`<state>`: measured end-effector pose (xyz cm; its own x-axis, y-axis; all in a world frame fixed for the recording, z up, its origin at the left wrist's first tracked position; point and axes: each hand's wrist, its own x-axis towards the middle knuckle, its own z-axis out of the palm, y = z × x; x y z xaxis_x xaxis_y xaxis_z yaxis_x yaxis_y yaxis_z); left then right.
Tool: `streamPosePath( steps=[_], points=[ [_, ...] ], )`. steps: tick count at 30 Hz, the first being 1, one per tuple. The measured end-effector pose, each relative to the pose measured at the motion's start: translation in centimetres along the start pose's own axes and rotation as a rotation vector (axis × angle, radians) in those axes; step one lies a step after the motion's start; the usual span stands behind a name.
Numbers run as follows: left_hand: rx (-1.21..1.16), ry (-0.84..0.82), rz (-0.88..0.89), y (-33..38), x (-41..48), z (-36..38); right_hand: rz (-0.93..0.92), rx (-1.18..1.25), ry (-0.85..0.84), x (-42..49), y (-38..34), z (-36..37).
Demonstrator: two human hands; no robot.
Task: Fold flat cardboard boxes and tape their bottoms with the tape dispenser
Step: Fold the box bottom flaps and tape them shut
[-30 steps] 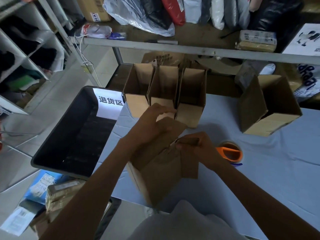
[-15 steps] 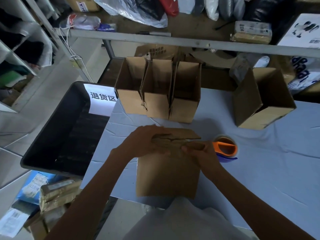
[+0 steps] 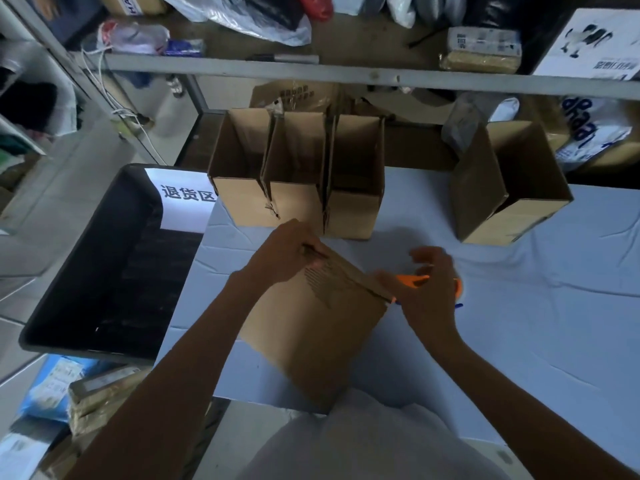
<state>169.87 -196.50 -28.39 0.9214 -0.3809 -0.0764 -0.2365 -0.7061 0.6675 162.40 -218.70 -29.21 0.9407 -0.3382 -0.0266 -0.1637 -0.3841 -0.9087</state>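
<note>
From the head camera: pressing down on the closed flaps of the cardboard box (image 3: 311,323) with the left hand (image 3: 287,251), at the near edge of the blue-covered table (image 3: 536,323). Curling the right hand (image 3: 426,292) over the orange tape dispenser (image 3: 412,280) just right of the box; impossible to tell whether gripping it. Hands apart. Beyond, a row of three open boxes (image 3: 294,206); farther right, a fourth box (image 3: 485,202); to the left, a black bin (image 3: 79,349).

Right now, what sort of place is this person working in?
Most likely a packing or returns area of a small warehouse. A row of folded cardboard boxes stands on the table, a black bin carries a sign reading 退货区 (returns area), and the shelf behind holds bagged parcels.
</note>
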Motion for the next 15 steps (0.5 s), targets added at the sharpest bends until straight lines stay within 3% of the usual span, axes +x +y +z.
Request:
streamPosePath(
  steps=[2, 4, 10, 15],
  points=[
    [0.031, -0.068, 0.020, 0.3, 1.1, 0.2, -0.117, -0.101, -0.318, 0.8, -0.7, 1.2],
    [0.043, -0.126, 0.060, 0.6, 2.1, 0.7, -0.184, -0.250, -0.458, 1.5, -0.4, 3.5],
    [0.005, -0.124, 0.052, 0.2, 4.2, 1.9, -0.262, -0.370, -0.320, 3.4, 2.0, 6.3],
    [-0.058, -0.053, 0.017, -0.9, 4.6, 4.9, -0.175, -0.295, -0.206, 2.1, 4.0, 6.8]
  ],
)
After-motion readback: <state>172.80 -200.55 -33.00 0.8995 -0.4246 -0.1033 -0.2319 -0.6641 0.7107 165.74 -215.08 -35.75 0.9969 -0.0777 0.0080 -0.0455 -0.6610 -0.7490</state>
